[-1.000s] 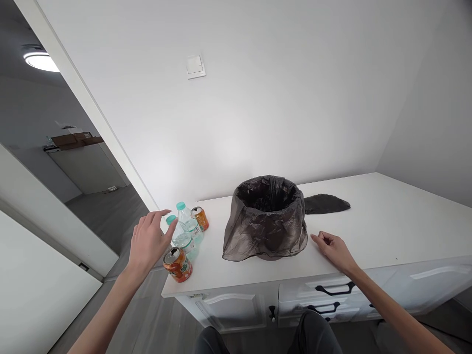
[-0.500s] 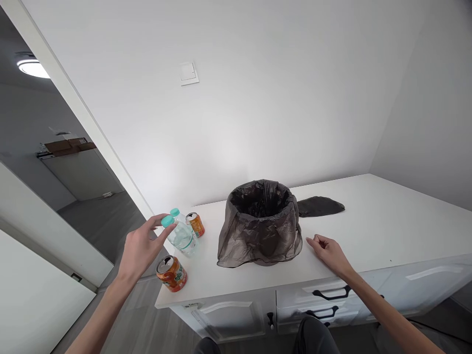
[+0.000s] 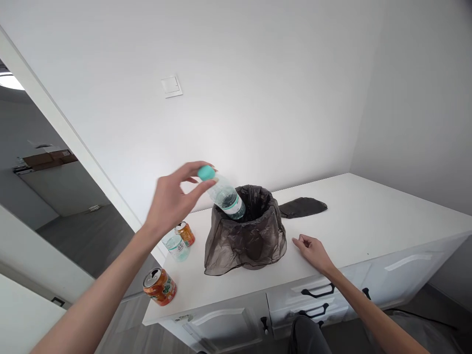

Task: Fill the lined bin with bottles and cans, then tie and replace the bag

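Observation:
My left hand (image 3: pixel 179 194) pinches a clear plastic bottle (image 3: pixel 226 194) by its green cap. The bottle tilts over the mouth of a bin lined with a dark bag (image 3: pixel 250 243), its base at the opening. My right hand (image 3: pixel 311 251) rests closed on the white countertop, right of the bin; nothing shows in its fingers. At the left end stand a second clear bottle (image 3: pixel 178 248), partly hidden by my left forearm, an orange can (image 3: pixel 185 234) behind it and another opened orange can (image 3: pixel 160 286) near the front edge.
A folded dark bag (image 3: pixel 304 207) lies behind the bin to the right. White drawers with black handles (image 3: pixel 317 291) are below the countertop (image 3: pixel 368 216). A light switch (image 3: pixel 171 86) is on the wall, and a doorway opens at the left.
My left hand has lifted one bottle from beside the cans and carried it right, over the bin. My right hand stays on the countertop. The view has shifted slightly.

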`<act>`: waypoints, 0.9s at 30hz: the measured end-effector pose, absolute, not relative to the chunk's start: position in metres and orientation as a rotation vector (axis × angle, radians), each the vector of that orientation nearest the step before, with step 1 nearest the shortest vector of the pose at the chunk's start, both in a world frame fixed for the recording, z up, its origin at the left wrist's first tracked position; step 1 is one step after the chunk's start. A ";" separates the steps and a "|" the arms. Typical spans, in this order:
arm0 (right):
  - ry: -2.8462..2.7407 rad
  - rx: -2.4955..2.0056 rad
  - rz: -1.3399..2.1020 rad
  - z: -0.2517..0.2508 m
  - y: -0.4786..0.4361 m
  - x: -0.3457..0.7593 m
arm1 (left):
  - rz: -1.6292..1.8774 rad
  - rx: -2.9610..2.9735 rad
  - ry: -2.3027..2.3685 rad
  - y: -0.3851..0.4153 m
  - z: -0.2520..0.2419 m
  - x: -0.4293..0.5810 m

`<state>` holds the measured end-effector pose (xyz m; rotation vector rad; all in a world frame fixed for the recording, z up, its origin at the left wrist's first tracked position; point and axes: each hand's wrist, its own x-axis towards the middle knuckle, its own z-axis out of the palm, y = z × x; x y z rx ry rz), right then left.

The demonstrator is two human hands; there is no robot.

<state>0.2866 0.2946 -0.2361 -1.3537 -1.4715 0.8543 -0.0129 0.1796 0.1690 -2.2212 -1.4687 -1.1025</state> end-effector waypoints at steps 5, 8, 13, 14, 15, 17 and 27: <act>-1.463 -1.331 0.831 -0.232 0.298 0.286 | -0.853 -2.643 -1.581 0.245 0.135 -0.007; -1.449 -1.309 0.853 -0.222 0.296 0.284 | -0.693 -2.731 -1.657 0.269 0.118 -0.011; -1.436 -1.298 0.896 -0.208 0.291 0.282 | -0.542 -2.825 -1.677 0.275 0.108 -0.013; -1.433 -1.295 0.902 -0.207 0.291 0.282 | -0.514 -2.828 -1.671 0.275 0.106 -0.012; -1.430 -1.289 0.907 -0.206 0.291 0.282 | -0.486 -2.830 -1.672 0.276 0.105 -0.012; -1.422 -1.275 0.916 -0.207 0.291 0.283 | -0.435 -2.843 -1.691 0.279 0.101 -0.012; -1.405 -1.282 0.917 -0.202 0.289 0.281 | -0.355 -2.892 -1.677 0.284 0.094 -0.021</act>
